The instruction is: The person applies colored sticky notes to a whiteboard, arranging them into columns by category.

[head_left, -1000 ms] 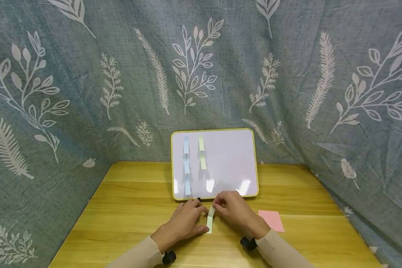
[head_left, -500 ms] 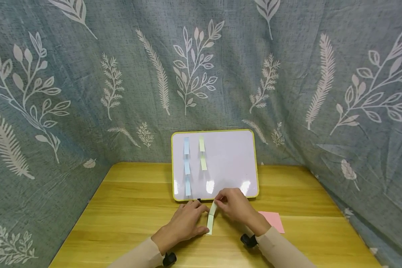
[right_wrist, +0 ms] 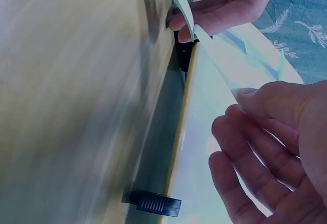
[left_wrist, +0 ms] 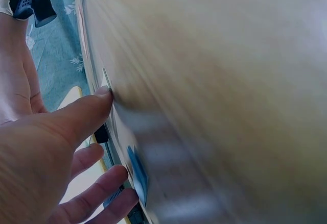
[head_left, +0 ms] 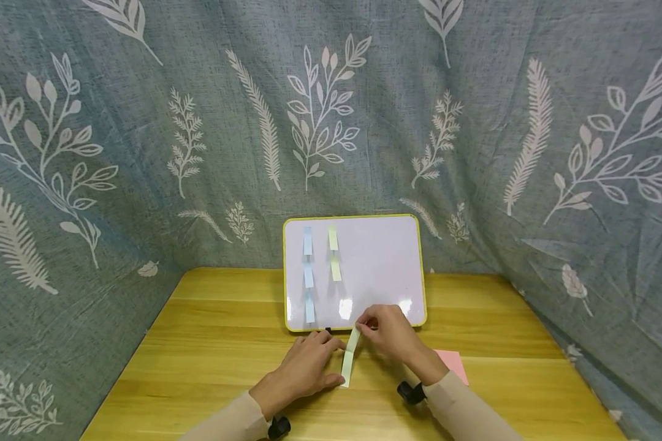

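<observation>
A narrow light green sticky-note strip (head_left: 347, 369) lies partly on the table, bent at its middle, its far part raised. My right hand (head_left: 390, 332) pinches the raised end between thumb and fingertips, just before the whiteboard (head_left: 377, 263). In the right wrist view the green strip (right_wrist: 218, 63) runs from the right thumb (right_wrist: 276, 99) to the left fingers. My left hand (head_left: 303, 364) rests on the table, thumb at the strip's near end and index finger beside the bend. By the left fingers shows a small blue paper-like thing (left_wrist: 138, 175).
On the whiteboard hang a column of blue notes (head_left: 308, 275) and two green notes (head_left: 333, 237). A pink square note (head_left: 453, 366) lies right, partly behind my right forearm. The board stands on black feet (right_wrist: 156, 203). Patterned cloth (head_left: 331, 122) encloses the table.
My right hand has moved slightly away from me, towards the whiteboard, drawing the raised part of the green strip longer and straighter. The left hand stays in place. More of the pink note is covered.
</observation>
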Available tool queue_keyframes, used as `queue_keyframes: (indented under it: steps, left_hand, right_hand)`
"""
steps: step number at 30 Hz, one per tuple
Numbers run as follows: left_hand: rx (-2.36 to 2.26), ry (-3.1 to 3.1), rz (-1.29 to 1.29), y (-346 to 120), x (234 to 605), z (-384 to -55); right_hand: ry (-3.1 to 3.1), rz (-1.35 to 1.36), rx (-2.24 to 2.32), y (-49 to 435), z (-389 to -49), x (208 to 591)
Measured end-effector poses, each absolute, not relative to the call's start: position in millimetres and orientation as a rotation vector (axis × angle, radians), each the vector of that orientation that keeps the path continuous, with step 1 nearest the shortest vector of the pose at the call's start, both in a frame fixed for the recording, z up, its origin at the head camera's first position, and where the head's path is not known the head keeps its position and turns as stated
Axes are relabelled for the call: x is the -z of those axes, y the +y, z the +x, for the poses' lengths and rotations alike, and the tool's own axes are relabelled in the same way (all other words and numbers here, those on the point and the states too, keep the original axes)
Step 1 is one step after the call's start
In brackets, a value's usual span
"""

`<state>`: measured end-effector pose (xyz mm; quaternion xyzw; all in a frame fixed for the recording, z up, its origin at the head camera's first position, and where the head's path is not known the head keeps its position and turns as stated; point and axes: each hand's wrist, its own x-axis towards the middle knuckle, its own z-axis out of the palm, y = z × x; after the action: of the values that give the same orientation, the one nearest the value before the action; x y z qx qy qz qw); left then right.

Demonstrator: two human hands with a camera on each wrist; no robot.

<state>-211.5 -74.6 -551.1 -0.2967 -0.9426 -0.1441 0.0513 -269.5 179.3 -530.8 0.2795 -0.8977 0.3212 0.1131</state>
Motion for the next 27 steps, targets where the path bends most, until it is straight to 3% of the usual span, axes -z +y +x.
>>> queue_keyframes:
  steps: [27]
  left_hand:
    - [0.480,-2.880,-0.904,-76.2,552.9,-211.6]
  right_hand:
    - [-2.357,0.682,-1.185,167.1,-260.8,515.5]
